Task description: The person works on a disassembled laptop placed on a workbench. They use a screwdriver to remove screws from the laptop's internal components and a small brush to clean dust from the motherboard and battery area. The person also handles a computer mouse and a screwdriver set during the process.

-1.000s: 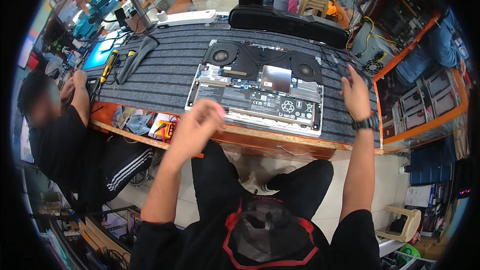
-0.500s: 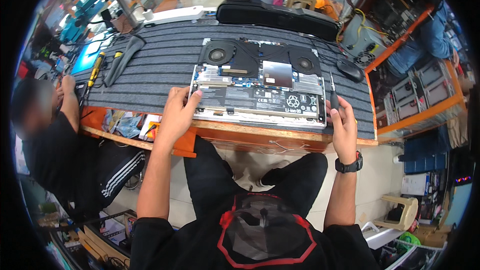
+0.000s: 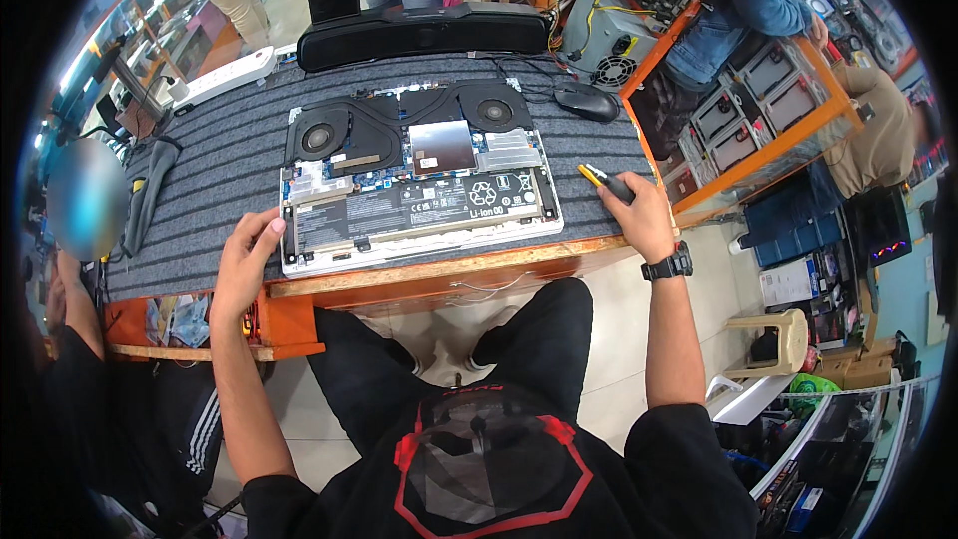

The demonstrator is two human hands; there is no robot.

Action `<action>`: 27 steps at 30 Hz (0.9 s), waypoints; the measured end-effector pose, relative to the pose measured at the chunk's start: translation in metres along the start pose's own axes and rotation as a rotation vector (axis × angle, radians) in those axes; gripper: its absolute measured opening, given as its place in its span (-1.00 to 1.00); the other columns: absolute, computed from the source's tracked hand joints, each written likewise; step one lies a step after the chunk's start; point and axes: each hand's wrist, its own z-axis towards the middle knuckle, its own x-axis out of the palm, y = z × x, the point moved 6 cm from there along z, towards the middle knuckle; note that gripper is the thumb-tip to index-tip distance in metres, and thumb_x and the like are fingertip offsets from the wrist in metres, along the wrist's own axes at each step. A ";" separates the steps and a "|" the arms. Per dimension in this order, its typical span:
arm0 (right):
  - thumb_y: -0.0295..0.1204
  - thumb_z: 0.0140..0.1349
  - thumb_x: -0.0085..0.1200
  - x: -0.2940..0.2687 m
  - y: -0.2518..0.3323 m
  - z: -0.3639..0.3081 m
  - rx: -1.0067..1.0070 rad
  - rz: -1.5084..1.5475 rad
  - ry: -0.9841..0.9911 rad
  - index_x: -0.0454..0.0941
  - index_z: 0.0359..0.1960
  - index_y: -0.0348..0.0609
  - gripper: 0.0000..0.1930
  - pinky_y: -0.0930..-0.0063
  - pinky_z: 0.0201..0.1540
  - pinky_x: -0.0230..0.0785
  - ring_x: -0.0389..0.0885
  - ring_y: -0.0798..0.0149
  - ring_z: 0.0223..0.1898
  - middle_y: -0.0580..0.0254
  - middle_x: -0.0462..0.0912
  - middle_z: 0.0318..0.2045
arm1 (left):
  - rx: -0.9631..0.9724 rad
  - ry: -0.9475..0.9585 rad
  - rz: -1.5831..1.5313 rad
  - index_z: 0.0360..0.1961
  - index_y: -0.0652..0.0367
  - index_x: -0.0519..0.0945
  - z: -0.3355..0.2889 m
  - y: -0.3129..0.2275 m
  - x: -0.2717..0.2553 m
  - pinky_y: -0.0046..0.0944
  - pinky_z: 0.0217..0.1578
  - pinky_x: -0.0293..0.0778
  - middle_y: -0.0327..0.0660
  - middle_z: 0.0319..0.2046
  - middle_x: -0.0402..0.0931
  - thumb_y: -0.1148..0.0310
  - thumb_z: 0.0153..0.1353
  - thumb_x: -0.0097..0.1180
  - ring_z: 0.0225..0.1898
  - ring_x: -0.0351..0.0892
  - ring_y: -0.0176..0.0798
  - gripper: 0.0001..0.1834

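An opened laptop [image 3: 419, 230] lies on the desk, its inside exposed: a black battery [image 3: 384, 212] along the near side, two black fans and a silver plate behind it. My left hand [image 3: 246, 258] is at the laptop's left edge, thumb and fingers closed on it by the near corner. Right of the laptop, apart from it, my right hand [image 3: 642, 217] grips a black-and-yellow screwdriver [image 3: 606, 183]. The screwdriver's yellow end points up and left; whether its shaft lies inside the palm I cannot tell.
A grey striped mat [image 3: 239, 105] covers the desk. Behind the laptop are a black speaker bar [image 3: 424, 38], a white power strip [image 3: 230, 75], a mouse [image 3: 587, 102] and a grey power supply [image 3: 604, 35]. Another person's arm [image 3: 80, 304] is at the left.
The view has swung right, so the laptop appears farther left. My right hand has moved away from the laptop's right edge, and the screwdriver has turned in it. My left hand stays by the left edge.
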 end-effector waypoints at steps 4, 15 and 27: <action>-0.34 0.26 0.34 0.000 0.018 0.029 -0.093 0.115 -0.054 0.62 -0.30 -0.34 -0.74 0.19 -0.30 0.42 0.61 0.01 -0.44 -0.05 0.65 -0.45 | 0.042 0.064 0.049 0.28 0.35 0.56 0.001 -0.007 -0.002 -0.35 -0.01 0.30 -0.30 -0.27 0.37 0.12 0.49 0.13 -0.15 0.34 -0.37 -0.45; -0.17 0.24 0.31 0.117 0.139 0.233 -0.470 -0.079 0.306 0.74 -0.17 -0.17 -0.68 0.05 -0.06 0.53 0.71 -0.20 -0.15 -0.15 0.75 -0.25 | 0.158 0.045 0.058 0.26 0.33 0.58 0.009 -0.001 -0.004 -0.35 -0.11 0.32 -0.27 -0.32 0.39 0.19 0.46 0.16 -0.21 0.35 -0.35 -0.50; -0.23 0.39 0.16 0.150 0.154 0.249 -0.583 -0.217 0.387 0.62 0.09 -0.09 -0.67 0.09 0.22 0.44 0.61 -0.09 0.11 -0.05 0.67 -0.01 | 0.112 -0.002 0.067 0.22 0.32 0.62 0.003 -0.003 -0.006 -0.31 -0.15 0.39 -0.23 -0.30 0.47 0.14 0.37 0.23 -0.27 0.43 -0.34 -0.46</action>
